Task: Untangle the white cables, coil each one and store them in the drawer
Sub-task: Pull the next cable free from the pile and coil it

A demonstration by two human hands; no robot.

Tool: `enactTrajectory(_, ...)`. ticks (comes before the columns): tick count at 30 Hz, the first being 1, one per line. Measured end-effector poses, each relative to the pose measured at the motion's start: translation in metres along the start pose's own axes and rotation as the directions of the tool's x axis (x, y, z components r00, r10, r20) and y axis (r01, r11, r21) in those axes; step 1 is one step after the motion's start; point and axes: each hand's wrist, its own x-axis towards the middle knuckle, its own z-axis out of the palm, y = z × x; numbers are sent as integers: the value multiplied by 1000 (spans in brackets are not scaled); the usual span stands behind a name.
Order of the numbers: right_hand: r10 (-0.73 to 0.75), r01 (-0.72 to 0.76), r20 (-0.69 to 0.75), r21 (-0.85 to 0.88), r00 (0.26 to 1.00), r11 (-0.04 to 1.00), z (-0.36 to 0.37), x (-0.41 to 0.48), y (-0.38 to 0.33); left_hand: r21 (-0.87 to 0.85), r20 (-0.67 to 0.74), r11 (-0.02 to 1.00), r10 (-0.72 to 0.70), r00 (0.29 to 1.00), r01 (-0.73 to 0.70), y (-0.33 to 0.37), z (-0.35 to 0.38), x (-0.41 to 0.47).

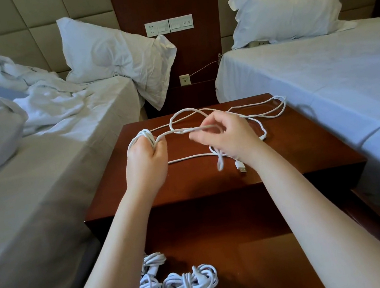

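- Head view: we grip loops of the cable (191,157) wound round our left hand's (145,155) fingers.
- Our right hand (227,135) pinches a strand stretched between both hands.
- Slack sprawls across the nightstand (308,150), reaching its far right edge.
- The open drawer (252,270) holds coiled bundles (190,284), crowded at its left.

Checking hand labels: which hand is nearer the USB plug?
Right. The right hand is just beyond the USB plug; the left hand, gripping cable loops, is farther left.
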Motion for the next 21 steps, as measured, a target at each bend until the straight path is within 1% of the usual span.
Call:
enactTrajectory(1, -24, 23, -11, -55, 1000, 998, 3, -2, 1, 18, -1, 1000, -9, 1000, 9, 0, 0, 0)
enactTrajectory(2, -85, 76, -73, -115, 994, 990, 7, -3, 2, 41, 4, 999, -17, 1000, 17, -1, 0, 0)
enactTrajectory(3, -179, 149, -158, -181, 971, 972, 11, -4, 2, 56, 5, 998, -28, 1000, 28, -1, 0, 0)
enactTrajectory(4, -289, 233, -230, -242, 929, 942, 14, -3, 1, 64, 4, 997, -42, 999, 42, -3, -1, 0)
enactTrajectory(6, -489, 397, -282, -324, 826, 858, 18, -2, 1, 68, -9, 993, -95, 995, 95, -7, -3, 2)
enactTrajectory(7, -559, 458, -266, -356, 786, 814, 19, -1, 1, 64, -15, 990, -128, 992, 129, -9, -5, 4)
enactTrajectory(8, -606, 504, -225, -381, 763, 775, 20, 0, 3, 50, -25, 985, -166, 986, 167, -14, -7, 6)
enactTrajectory(11, -651, 564, -84, -425, 754, 708, 24, -1, 10, -13, -33, 957, -291, 956, 291, -23, -15, 12)
enactTrajectory(13, -646, 543, -56, -489, 761, 683, 30, -2, 14, -12, -40, 953, -304, 952, 304, -21, -19, 13)
enactTrajectory(16, -601, 426, -75, -636, 795, 643, 35, 0, 21, -32, -49, 962, -272, 961, 270, -16, -19, 12)
enactTrajectory(17, -561, 364, -79, -685, 824, 631, 34, 1, 27, -65, -57, 958, -284, 957, 280, -16, -20, 13)
enactTrajectory(19, -427, 212, -113, -738, 897, 640, 26, 1, 42, -157, -84, 940, -318, 944, 303, -21, -25, 18)
enactTrajectory(20, -378, 157, -142, -736, 915, 658, 20, 1, 48, -143, -101, 938, -332, 938, 316, -24, -28, 20)
enactTrajectory(21, -358, 135, -166, -719, 919, 681, 15, 0, 52, -93, -97, 941, -335, 937, 327, -24, -31, 21)
